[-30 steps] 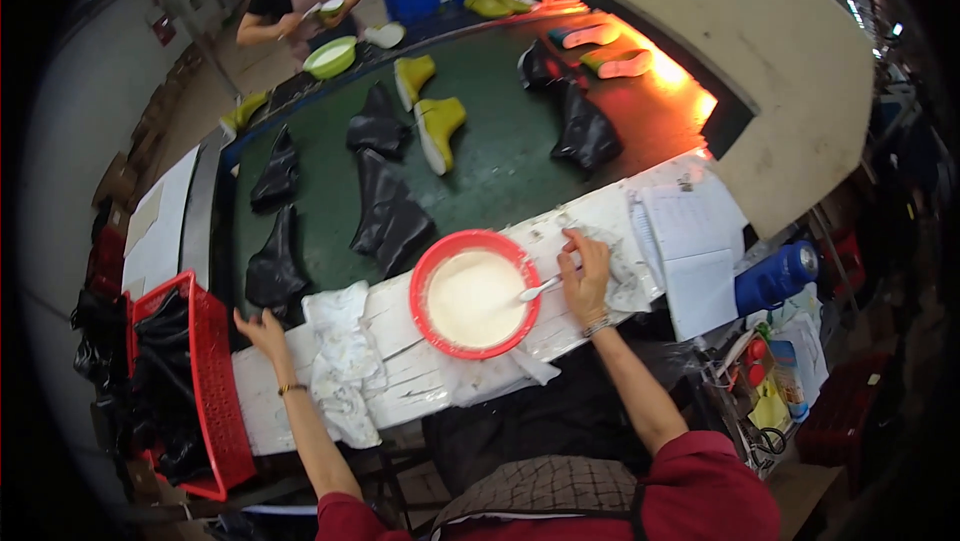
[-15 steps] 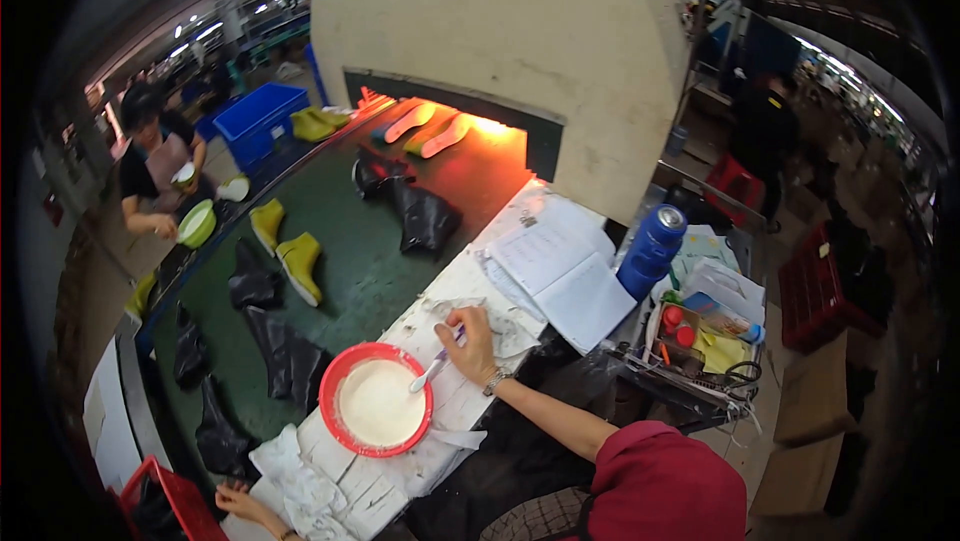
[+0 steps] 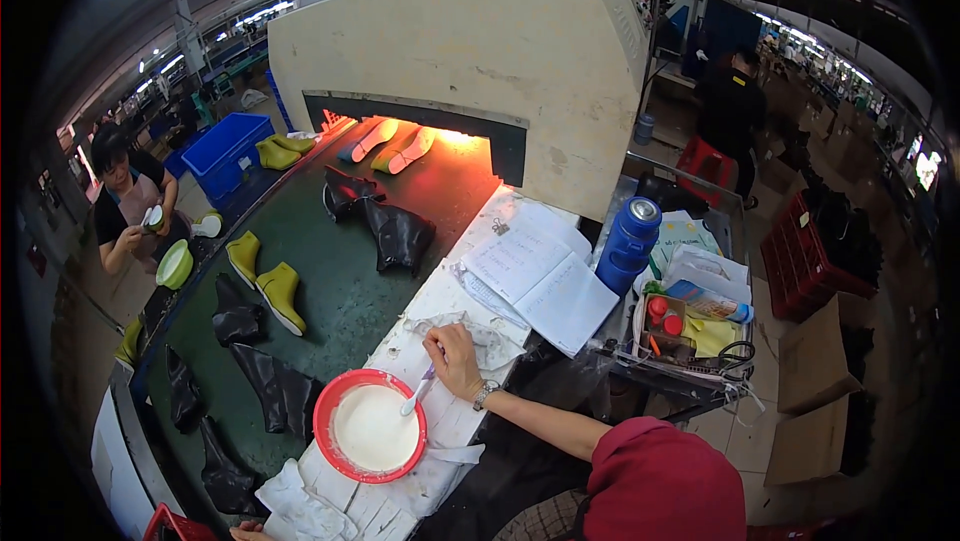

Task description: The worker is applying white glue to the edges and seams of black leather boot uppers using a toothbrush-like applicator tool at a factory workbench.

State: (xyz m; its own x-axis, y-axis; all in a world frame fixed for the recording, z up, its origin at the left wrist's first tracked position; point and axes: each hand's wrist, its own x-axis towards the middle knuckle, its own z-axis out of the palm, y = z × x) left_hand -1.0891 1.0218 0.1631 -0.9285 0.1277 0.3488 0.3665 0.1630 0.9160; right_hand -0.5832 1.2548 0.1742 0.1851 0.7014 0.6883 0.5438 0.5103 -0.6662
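Observation:
My right hand (image 3: 455, 361) is closed on the purple handle of a small brush (image 3: 411, 401). The brush's white head is over the near-right rim side of a red bowl (image 3: 320, 421) holding cream-white liquid. At the lower edge, only a bit of my left hand (image 3: 250, 531) shows, beside a crumpled white cloth (image 3: 305, 506); its fingers are mostly cut off. Black boot uppers (image 3: 265, 381) lie on the green conveyor belt (image 3: 340, 286) left of the bowl. Two yellow-green boots (image 3: 280, 293) stand farther up the belt.
A beige oven tunnel (image 3: 450, 51) glows orange over the belt's far end, with soled boots (image 3: 405, 151) at its mouth. An open notebook (image 3: 545, 271), blue bottle (image 3: 628, 246) and cluttered tray (image 3: 690, 326) are right. Across the belt, a co-worker (image 3: 130, 196) holds a small cup beside a green bowl (image 3: 174, 265).
The view has shifted, and my left hand has slipped mostly out at the lower edge. My right hand keeps the brush at the bowl. The co-worker's hand has moved up to the cup.

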